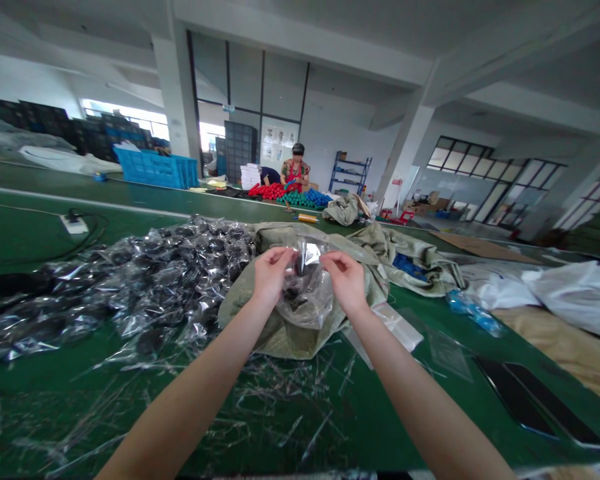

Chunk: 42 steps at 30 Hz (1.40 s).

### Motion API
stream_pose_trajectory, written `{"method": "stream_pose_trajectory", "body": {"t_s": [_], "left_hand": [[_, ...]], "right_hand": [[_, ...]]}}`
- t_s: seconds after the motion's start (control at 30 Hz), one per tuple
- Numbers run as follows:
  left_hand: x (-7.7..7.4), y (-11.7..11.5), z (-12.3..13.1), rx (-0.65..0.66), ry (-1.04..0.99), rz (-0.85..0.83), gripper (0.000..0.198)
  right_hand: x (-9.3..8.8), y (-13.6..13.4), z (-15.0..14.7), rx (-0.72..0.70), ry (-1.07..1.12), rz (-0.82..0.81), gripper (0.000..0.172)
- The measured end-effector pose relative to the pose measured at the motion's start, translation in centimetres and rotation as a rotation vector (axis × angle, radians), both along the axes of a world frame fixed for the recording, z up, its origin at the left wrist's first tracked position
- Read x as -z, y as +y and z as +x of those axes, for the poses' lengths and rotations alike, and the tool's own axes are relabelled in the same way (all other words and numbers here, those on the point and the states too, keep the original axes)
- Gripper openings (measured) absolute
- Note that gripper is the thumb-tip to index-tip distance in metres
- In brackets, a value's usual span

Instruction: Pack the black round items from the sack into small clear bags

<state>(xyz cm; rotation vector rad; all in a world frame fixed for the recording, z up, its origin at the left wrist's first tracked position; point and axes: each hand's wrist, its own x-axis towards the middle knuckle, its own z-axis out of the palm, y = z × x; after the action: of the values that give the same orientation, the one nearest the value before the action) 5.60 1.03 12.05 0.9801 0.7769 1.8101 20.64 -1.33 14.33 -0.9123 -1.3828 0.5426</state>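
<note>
Between my two hands a clear plastic bag [307,300] is stretched by its upper edge, with something dark showing inside it. My left hand [273,270] pinches one side of the bag, and my right hand [347,277] pinches the other. Behind and below it lies a grey-green woven sack [295,340], spread on the green table. To the left rises a heap of clear-wrapped dark items [175,280]; their exact kind is hard to make out. Flat clear bags [395,327] lie beside my right forearm.
Thin plastic strips [280,393] litter the green table [380,433] in front. Two phone-like dark slabs [535,400] lie at the right. A power strip [74,224] sits at the left, a blue crate [155,168] farther back. A person [296,170] stands behind red, green and blue bundles.
</note>
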Motion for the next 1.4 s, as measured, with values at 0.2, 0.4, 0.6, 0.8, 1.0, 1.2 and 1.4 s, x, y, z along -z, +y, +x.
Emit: {"method": "stream_pose_trajectory", "body": {"t_s": [0.2, 0.4, 0.6, 0.8, 1.0, 1.2, 1.4], "left_hand": [[0.5, 0.6, 0.0, -0.049, 0.215, 0.086, 0.011], [1.5, 1.0, 0.9, -0.156, 0.123, 0.086, 0.004], [2.2, 1.8, 1.2, -0.161, 0.14, 0.081, 0.004], [3.6, 2.6, 1.2, -0.048, 0.243, 0.089, 0.009], [5.0, 2.3, 1.0, -0.033, -0.006, 0.043, 0.018], [6.1, 0.6, 1.2, 0.135, -0.068, -0.079, 0.029], [8.3, -0.1, 1.7, 0.09, -0.012, -0.146, 0.03]], "right_hand": [[0.6, 0.5, 0.5, 0.048, -0.204, 0.09, 0.02], [1.6, 1.6, 1.1, 0.037, -0.243, 0.097, 0.017], [2.2, 2.4, 1.1, 0.009, -0.262, 0.091, 0.018], [2.5, 2.6, 1.2, 0.021, -0.284, 0.102, 0.019], [4.3, 2.8, 2.0, 0.041, -0.248, 0.076, 0.018], [8.1, 3.2, 1.8, -0.069, 0.198, -0.204, 0.02], [10.8, 2.6, 0.8, -0.188, 0.478, -0.398, 0.03]]}}
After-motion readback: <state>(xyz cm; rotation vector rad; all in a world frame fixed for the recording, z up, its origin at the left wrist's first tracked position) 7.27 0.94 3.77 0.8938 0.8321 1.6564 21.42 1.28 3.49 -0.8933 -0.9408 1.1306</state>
